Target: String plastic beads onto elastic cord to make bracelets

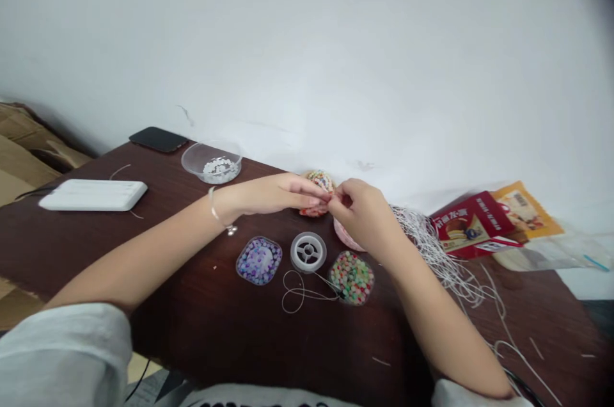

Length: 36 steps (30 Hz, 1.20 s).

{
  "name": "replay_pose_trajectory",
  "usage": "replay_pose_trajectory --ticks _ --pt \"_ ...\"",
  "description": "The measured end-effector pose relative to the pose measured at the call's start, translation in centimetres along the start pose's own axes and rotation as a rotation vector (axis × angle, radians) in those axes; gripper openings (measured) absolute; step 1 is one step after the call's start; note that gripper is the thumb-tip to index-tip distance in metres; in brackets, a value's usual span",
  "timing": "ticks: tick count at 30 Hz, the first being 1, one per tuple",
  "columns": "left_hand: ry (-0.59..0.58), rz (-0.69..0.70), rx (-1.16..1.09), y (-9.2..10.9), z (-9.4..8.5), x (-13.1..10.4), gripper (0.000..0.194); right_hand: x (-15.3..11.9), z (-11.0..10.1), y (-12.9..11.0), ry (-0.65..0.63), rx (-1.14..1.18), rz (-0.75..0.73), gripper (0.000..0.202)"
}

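1. Beads (320, 180), small, rounded and mixed in colour, are heaped near the far edge of the worktop (206, 330), by the fingertips; they could be scattered by a brushing knuckle.
2. The grip of the right hand (363, 210) is pinched closed; that of the left hand (268, 194) cannot be told, nor can anything held.
3. Thin cord (316, 296), loosely looped near the smooth plastic spool (294, 253), could be snagged by a lowered wrist.

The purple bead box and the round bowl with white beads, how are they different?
The purple bead box is squarish; the bowl is round. The box is packed with purple and blue beads, while the bowl has white ones only at its bottom. The box looks smaller than the bowl. Both are open and hold beads.
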<state>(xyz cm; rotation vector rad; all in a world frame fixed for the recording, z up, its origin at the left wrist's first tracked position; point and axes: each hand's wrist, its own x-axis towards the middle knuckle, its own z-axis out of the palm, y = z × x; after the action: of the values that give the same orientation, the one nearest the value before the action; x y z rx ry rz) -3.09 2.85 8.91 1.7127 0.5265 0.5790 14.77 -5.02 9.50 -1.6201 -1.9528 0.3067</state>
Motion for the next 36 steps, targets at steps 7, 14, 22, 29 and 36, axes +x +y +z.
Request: replay_pose_trajectory --ticks 7,14,22,29,36 --pt "-0.035 -0.035 -0.178 -4.0 2.4 -2.5 0.035 -0.3 1.0 -0.1 -0.245 0.384 -0.008 0.020" --pt "0.321 -0.217 -0.112 -4.6 -1.7 -0.9 0.018 0.8 0.9 1.7 -0.063 0.351 0.030 0.024" --pt "0.464 -0.300 0.081 -8.7 -6.3 1.5 0.022 -1.2 -4.1 1.1 0.330 0.093 -0.057 0.015" --pt "0.461 -0.234 0.482 -10.9 -7.7 2.4 0.018 -2.4 -5.7 0.1 0.399 0.003 -0.109 0.011" --pt "0.399 0.072 0.750 -9.0 -3.1 1.1 0.028 -2.1 -5.6 -0.1 0.366 -0.020 -0.152 0.012"
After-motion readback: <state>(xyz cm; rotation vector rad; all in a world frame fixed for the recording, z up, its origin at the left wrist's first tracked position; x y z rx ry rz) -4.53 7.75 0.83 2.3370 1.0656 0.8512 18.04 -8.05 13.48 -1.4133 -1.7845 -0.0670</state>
